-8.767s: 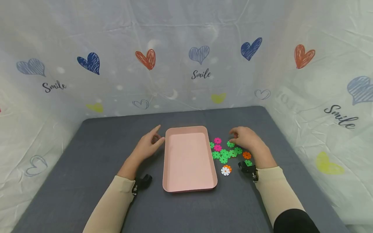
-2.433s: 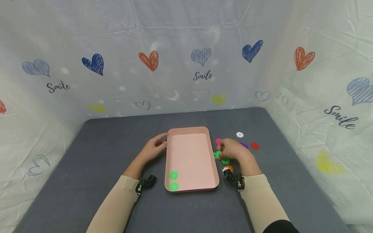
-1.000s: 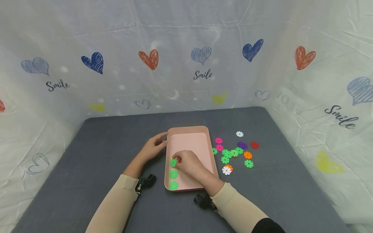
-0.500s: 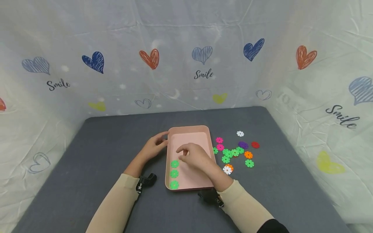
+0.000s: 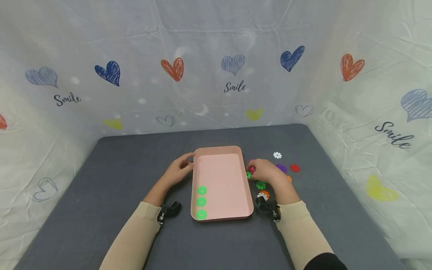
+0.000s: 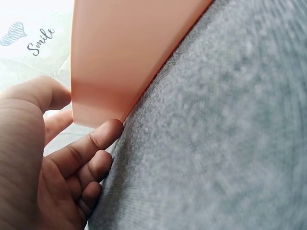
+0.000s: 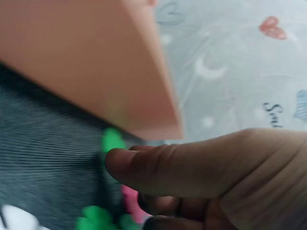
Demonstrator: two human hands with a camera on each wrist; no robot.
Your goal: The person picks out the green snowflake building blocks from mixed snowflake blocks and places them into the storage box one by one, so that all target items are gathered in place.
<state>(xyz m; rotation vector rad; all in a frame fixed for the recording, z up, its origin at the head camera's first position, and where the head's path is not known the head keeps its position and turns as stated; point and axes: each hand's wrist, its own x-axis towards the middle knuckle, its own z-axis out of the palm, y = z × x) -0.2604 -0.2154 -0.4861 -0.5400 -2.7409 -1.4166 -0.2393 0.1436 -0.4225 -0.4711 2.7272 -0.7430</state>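
Observation:
A pink tray (image 5: 222, 183) lies on the table, with three green flower-shaped discs in a column along its left side, one of them being the green disc (image 5: 201, 201). My left hand (image 5: 177, 170) rests against the tray's far left side. In the left wrist view, the thumb touches by the rim and the fingers (image 6: 106, 134) are loosely bent near the base. My right hand (image 5: 268, 173) is just outside the tray's right wall, its thumb and forefinger pinching another green disc (image 7: 112, 139). A pink disc (image 7: 132, 203) shows beneath the hand.
Around my right hand lie a white disc (image 5: 277, 155), a purple disc (image 5: 281, 168), a red disc (image 5: 295, 168) and an orange disc (image 5: 265, 194). Another green disc (image 5: 261, 185) lies nearby. Some discs are hidden under the hand. A printed curtain (image 5: 202, 97) stands behind the table.
A third green disc has joined the column in the tray. My right hand has let it go and moved right, out of the tray, to the loose discs. The left hand stays put.

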